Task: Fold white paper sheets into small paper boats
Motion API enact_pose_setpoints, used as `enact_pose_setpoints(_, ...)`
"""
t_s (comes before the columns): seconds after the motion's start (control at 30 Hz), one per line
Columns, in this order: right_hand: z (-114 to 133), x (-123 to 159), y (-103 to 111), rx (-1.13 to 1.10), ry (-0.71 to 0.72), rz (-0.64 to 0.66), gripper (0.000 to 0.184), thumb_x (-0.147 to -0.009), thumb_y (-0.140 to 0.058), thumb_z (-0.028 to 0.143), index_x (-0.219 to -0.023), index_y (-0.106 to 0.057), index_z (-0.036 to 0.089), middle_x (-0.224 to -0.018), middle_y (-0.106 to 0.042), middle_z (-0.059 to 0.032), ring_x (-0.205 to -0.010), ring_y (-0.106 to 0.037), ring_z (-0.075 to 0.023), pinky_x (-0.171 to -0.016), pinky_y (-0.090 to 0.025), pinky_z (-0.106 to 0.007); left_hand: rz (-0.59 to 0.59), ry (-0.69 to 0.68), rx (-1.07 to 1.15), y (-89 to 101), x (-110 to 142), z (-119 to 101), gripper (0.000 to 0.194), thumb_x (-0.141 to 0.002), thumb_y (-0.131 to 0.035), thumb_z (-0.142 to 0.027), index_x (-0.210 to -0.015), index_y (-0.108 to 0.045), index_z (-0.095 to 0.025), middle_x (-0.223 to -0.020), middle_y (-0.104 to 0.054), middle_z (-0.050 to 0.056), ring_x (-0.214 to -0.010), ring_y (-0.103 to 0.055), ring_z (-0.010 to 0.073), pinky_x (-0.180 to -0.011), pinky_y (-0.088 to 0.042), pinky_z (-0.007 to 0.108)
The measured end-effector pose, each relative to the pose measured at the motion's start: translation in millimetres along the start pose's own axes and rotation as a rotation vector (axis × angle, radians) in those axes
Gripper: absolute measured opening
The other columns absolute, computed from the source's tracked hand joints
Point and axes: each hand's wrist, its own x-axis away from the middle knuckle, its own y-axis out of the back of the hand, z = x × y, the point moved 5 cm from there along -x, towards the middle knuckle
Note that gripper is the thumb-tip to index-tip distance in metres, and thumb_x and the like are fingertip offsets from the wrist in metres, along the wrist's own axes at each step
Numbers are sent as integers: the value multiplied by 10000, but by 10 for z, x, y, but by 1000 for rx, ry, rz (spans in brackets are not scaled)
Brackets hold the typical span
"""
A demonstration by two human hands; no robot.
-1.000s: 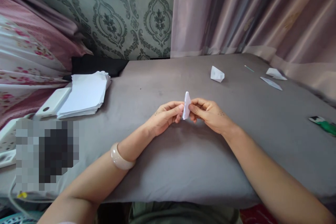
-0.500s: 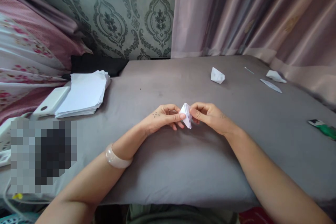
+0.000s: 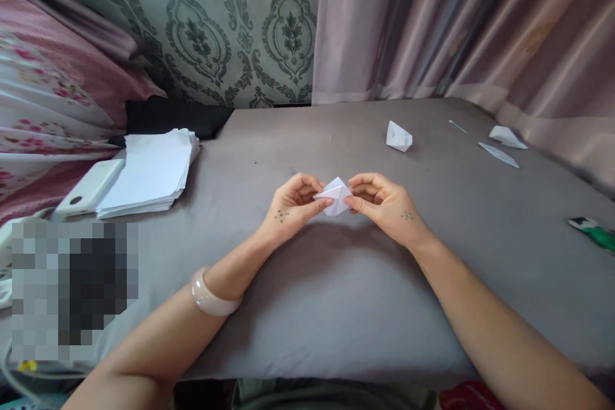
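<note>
A small folded white paper piece (image 3: pixel 335 196) is held just above the grey cloth-covered table (image 3: pixel 336 307), in the middle of the view. My left hand (image 3: pixel 291 205) pinches its left side, with a pale bangle on that wrist. My right hand (image 3: pixel 384 205) pinches its right side with thumb and forefinger. The paper now lies spread into a kite-like shape with its creases showing.
A stack of white paper sheets (image 3: pixel 151 170) lies at the left with a white flat device (image 3: pixel 89 187) beside it. A folded paper shape (image 3: pixel 398 136) sits at the back, two more folded paper pieces (image 3: pixel 504 144) at far right. A green object (image 3: pixel 596 232) lies at the right edge.
The paper stood upright and folded thin between my fingertips; it has since been turned and spread wider. Both hands stayed in the same spot, still pinching it.
</note>
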Motion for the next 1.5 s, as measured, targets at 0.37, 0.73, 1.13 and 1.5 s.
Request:
enact_pose_setpoints(0.37, 43, 49, -121, 154, 100, -10, 222, -800, -697, 311, -1000, -637, 236, -870, -725, -14, -804, -676, -166, -792, -538, -347, -50, 170, -80, 19, -20, 56, 249, -755, -762, -344, -900, -720, -146, -836, -719, 51, -753, -645, 143, -738, -491, 278)
enact_pose_setpoints(0.73, -225, -278, -203, 11, -108, 85, 296, -725, -734, 387, -919, -610, 200, -654, -664, 29, -614, -629, -129, -655, -530, -311, -227, 236, -183, 278, -221, 199, 292, -647, -804, -384, -746, -728, -120, -664, -674, 45, -576, -546, 115, -560, -399, 246)
enact_pose_setpoints(1.13, -238, -352, -285, -198, -255, -22, 361, -661, -783, 412, -865, -575, 198, -666, -622, 34, -604, -564, -103, -602, -470, -258, -160, -20, -410, 227, -225, 166, 274, -878, -583, -442, -843, -522, -177, -596, -500, -42, -510, -436, 77, -489, -316, 211)
enact_pose_setpoints(1.5, -164, -171, -572, -113, -290, 88, 295, -819, -633, 456, -725, -550, 189, -595, -626, 11, -482, -518, -77, -465, -382, -210, -300, -59, -453, 289, -183, 110, 296, -901, -544, -478, -860, -484, -191, -618, -495, -47, -527, -444, 82, -507, -337, 215)
